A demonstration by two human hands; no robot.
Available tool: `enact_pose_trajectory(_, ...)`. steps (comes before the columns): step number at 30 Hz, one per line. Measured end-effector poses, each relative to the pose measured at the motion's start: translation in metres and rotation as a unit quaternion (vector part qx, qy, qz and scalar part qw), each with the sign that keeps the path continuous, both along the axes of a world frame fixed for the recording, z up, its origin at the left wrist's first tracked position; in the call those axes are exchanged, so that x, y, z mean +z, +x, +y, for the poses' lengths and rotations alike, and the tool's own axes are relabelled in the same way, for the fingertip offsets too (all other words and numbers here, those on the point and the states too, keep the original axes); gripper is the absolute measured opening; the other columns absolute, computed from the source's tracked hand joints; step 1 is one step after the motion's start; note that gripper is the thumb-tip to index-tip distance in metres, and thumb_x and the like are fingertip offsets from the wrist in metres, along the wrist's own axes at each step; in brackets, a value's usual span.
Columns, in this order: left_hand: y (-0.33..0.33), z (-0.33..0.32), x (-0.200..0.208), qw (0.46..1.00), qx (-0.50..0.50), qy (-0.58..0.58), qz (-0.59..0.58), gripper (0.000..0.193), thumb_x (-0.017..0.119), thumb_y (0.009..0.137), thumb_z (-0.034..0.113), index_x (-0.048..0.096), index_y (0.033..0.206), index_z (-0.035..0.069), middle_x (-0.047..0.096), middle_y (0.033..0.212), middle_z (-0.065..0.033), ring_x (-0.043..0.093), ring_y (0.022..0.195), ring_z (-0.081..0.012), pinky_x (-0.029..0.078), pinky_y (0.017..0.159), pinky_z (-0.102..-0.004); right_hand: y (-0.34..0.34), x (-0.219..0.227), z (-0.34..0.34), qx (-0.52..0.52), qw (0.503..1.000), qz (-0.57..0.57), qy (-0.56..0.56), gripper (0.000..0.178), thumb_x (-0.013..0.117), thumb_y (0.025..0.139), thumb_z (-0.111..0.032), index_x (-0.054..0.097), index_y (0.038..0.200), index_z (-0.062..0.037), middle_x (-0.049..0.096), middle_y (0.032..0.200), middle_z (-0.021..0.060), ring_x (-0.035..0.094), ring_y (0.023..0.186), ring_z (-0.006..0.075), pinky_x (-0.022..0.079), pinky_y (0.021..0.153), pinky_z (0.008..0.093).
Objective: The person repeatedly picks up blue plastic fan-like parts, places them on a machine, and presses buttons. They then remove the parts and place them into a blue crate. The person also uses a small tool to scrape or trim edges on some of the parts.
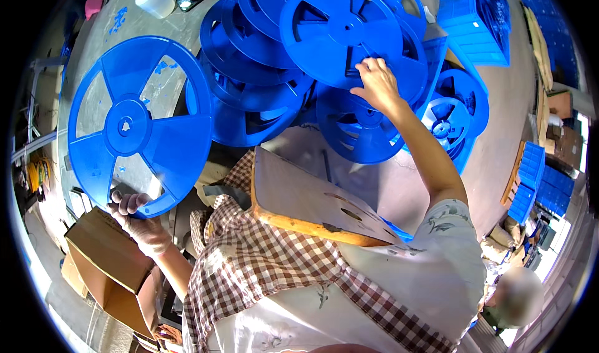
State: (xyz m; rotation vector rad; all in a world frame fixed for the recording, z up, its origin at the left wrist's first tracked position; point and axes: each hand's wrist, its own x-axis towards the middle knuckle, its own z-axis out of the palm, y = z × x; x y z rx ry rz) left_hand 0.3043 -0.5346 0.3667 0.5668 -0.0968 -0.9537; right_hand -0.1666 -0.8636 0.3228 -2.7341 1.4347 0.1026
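My left hand, in a thin pale glove, grips the lower rim of a large blue plastic reel and holds it upright at the left. My bare right hand reaches forward with its fingers hooked into a cut-out of another blue reel on top of a leaning pile of several blue reels. More blue reels stand to the right of that hand. A worn wooden board lies across my lap, over a checked apron.
An open cardboard box sits at the lower left. Blue plastic crates stand at the upper right, and more crates at the right. A white plastic jug rests on the floor at the top left. Another person sits at the lower right.
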Motion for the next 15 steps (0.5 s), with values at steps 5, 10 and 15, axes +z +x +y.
enact_pose_trajectory(5,-0.019,-0.006,0.000,0.995,0.069,0.057,0.031,0.033,0.041,0.102,0.039,0.055,0.099,0.010,0.042,0.062,0.0085,0.039,0.054,-0.0052,0.038,0.059,-0.0224,-0.003,-0.018,-0.003,0.069,0.998,-0.005,-0.005,0.041,0.080,0.068,-0.022,0.068,0.105,-0.0121,0.061,0.104,0.0030,0.054,0.105,0.0242,0.043,0.087,0.0392)
enact_pose_trajectory(10,-0.024,-0.020,0.011,0.997,0.048,0.051,0.020,0.036,0.051,0.096,0.046,0.052,0.091,0.011,0.032,0.056,0.0099,0.031,0.047,-0.0054,0.036,0.052,-0.0252,0.017,0.009,0.003,0.094,0.987,-0.117,0.063,0.040,0.080,0.070,-0.026,0.068,0.101,-0.0045,0.068,0.099,0.0137,0.064,0.091,0.0347,0.050,0.080,0.0404)
enact_pose_trajectory(15,-0.031,-0.030,0.018,0.993,0.036,0.096,-0.057,0.039,0.053,0.095,0.049,0.054,0.091,0.010,0.041,0.060,0.0064,0.042,0.053,-0.0093,0.043,0.059,-0.0292,0.079,0.077,0.021,0.025,0.866,-0.419,0.271,0.040,0.080,0.075,-0.016,0.064,0.106,0.0042,0.068,0.092,0.0146,0.066,0.084,0.0185,0.051,0.076,0.0302)
